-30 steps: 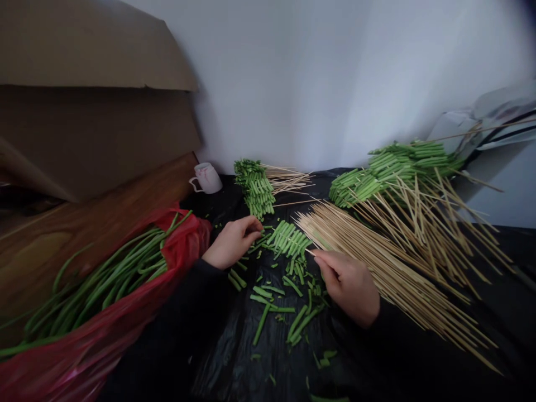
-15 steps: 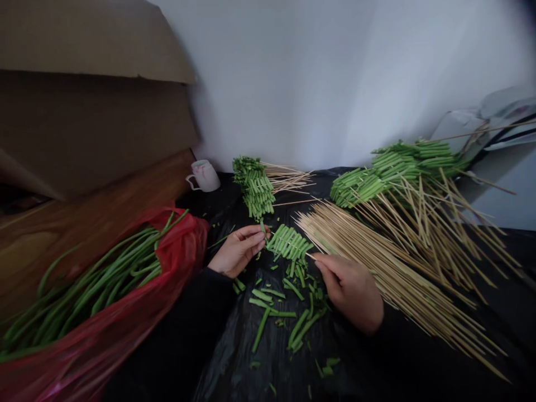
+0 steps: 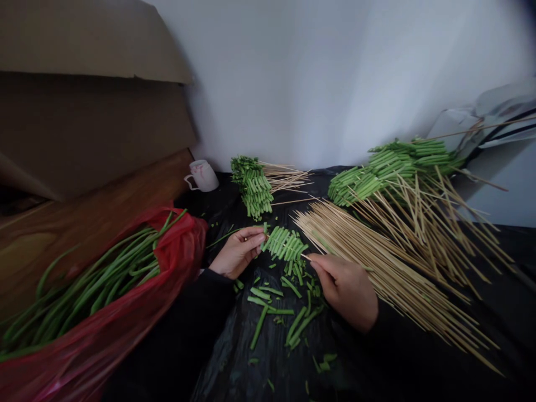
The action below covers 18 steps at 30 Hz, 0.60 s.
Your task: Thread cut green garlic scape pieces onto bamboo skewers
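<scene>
My right hand [image 3: 347,287] pinches the bare end of a bamboo skewer [image 3: 306,256] between thumb and fingers. Threaded side by side along that skewer is a row of cut green bean pieces [image 3: 285,243]. At the skewer's far end, my left hand [image 3: 238,251] holds one short green bean piece [image 3: 265,229] upright between thumb and fingertips. The piece is at or very near the tip; whether the tip has pierced it cannot be made out. Under and in front of the hands lie loose cut green bean pieces [image 3: 274,311] on black plastic sheeting [image 3: 234,346].
A red plastic bag [image 3: 184,240] of long green beans [image 3: 104,273] lies left. Bare bamboo skewers [image 3: 397,268] spread at right. Filled skewers stand in a left pile [image 3: 256,192] and a right pile [image 3: 389,167]. A white mug [image 3: 203,176] and a cardboard box [image 3: 96,111] are behind.
The green bean piece in my left hand has come closer to the threaded row, its top now raised. My right hand still grips the skewer. The whole view has shifted slightly.
</scene>
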Each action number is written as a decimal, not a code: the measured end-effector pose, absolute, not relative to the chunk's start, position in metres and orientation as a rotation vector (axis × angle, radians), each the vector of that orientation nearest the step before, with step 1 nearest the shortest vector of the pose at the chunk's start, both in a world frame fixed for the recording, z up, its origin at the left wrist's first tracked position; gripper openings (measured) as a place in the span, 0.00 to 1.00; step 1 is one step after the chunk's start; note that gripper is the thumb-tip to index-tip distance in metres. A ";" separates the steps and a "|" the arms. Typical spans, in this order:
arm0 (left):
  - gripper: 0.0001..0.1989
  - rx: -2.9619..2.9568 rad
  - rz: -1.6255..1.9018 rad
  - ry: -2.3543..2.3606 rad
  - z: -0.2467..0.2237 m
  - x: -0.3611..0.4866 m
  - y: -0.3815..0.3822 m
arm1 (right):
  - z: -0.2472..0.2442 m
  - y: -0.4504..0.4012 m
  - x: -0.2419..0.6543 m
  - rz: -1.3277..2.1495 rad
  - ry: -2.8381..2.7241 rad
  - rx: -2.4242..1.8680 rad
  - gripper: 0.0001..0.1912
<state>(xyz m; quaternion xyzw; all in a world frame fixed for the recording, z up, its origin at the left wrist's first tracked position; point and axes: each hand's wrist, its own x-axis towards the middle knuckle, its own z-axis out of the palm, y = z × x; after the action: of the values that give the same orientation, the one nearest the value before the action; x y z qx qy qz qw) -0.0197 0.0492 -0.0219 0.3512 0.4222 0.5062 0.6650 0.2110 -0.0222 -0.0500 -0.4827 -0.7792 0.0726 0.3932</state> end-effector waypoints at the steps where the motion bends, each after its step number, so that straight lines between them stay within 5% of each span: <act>1: 0.18 0.795 1.144 0.959 -0.022 -0.020 0.049 | -0.050 -0.022 0.211 0.190 -1.983 -1.229 0.14; 18: 0.15 0.782 1.141 0.949 -0.022 -0.021 0.048 | -0.051 -0.023 0.211 0.212 -2.011 -1.234 0.15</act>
<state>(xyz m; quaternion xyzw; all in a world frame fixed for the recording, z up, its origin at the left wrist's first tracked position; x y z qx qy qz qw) -0.0209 0.0479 -0.0225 0.3467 0.4207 0.5058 0.6686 0.2109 -0.0233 -0.0510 -0.4825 -0.7864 0.0827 0.3767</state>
